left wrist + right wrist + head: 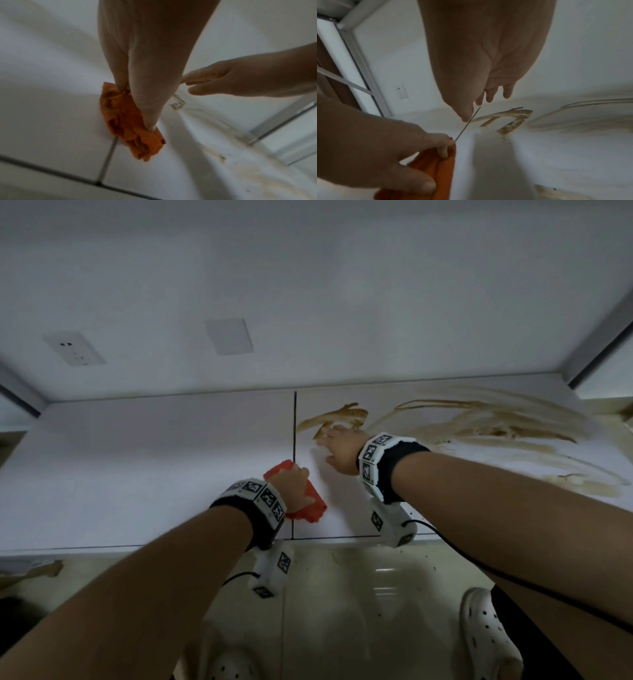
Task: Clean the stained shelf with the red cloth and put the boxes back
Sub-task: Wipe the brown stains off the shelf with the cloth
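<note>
The white shelf (137,460) has a dark seam down its middle. Brown stains (496,429) smear its right half, with a darker streak (508,120) just right of the seam. My left hand (294,487) grips the bunched red cloth (308,501) (130,125) (433,171) on the shelf at the seam, near the front edge. My right hand (339,450) hovers with fingers straight (489,94) just beyond the cloth, next to the brown streak, holding nothing. No boxes are in view.
A white back wall carries a socket (73,349) and a blank plate (228,336). Grey frame posts (596,350) stand at both shelf ends. Below the front edge are a tiled floor and my white clogs (489,635).
</note>
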